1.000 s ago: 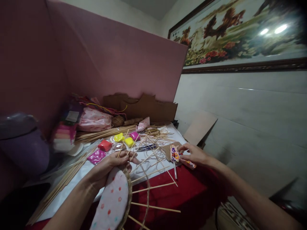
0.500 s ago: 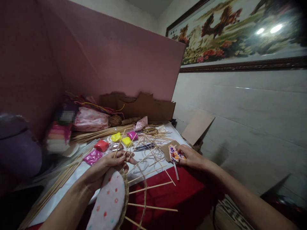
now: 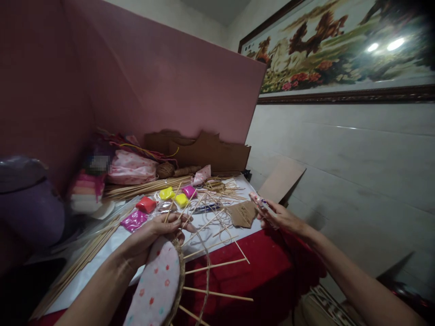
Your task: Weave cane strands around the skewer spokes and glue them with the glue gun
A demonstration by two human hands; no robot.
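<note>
My left hand [image 3: 170, 228] is closed on the upper rim of a round basket base [image 3: 158, 280]. Its flat face is covered in white cloth with small red flowers, and twine wraps its edge. Thin sticks [image 3: 217, 266] radiate from that edge, with a loose strand of twine [image 3: 208, 285] crossing them. Over the table's right side, my right hand [image 3: 280, 217] grips a flower-patterned glue gun [image 3: 260, 201], with a clear glue stick at its back. Fingers partly hide the gun. Left of it lies a torn piece of cardboard [image 3: 242, 214].
Clay packets [image 3: 146, 204] in red, yellow and magenta lie on the white sheet [image 3: 64, 296], near pens [image 3: 205, 208] and tangled twine. Bundled sticks [image 3: 149, 188], a twine ball [image 3: 165, 170] and brown cardboard [image 3: 214, 154] stand behind. A purple bin [image 3: 30, 203] is at left.
My right hand has lifted the glue gun off the piece of cardboard and turned it, moving slightly up and right. My left hand keeps its hold on the basket base.
</note>
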